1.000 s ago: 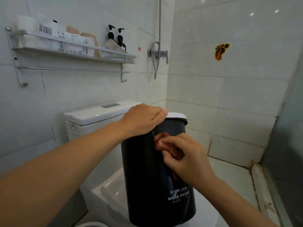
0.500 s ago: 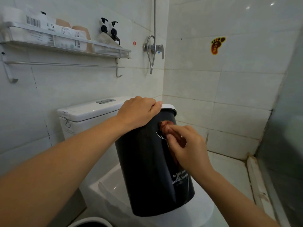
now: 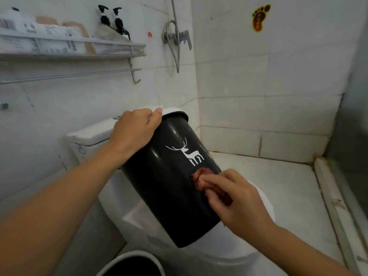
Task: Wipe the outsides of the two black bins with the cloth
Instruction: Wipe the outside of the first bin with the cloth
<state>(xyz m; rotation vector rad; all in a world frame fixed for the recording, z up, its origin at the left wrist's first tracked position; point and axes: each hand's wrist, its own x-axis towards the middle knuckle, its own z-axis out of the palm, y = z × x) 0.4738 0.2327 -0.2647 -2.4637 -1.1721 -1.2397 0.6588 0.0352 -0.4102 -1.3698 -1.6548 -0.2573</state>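
Two black bins were in view, one held up and one low at the frame's bottom edge. The held bin (image 3: 159, 186) was glossy black with a white rim band at its mouth and a white deer figure (image 3: 187, 153) printed on its side; light streaked along its wall. It was tilted, mouth toward the tiled wall and base toward the camera, and hung above the white toilet (image 3: 229, 248), in front of the cistern (image 3: 91, 134). The left hand (image 3: 133, 134) gripped the bin at the rim, fingers curled over the edge. The right hand (image 3: 237, 204) pinched a bunched reddish-brown cloth (image 3: 201, 179) and pressed it against the bin's side just below the deer. The second bin (image 3: 129, 263), with a pale rim and dark inside, showed only its top beside the toilet base. On the wall a metal shelf (image 3: 111, 45) carried packets and two dark pump bottles (image 3: 113, 21); a shower valve (image 3: 179, 37) and a foot-shaped sticker (image 3: 259, 17) were farther right.
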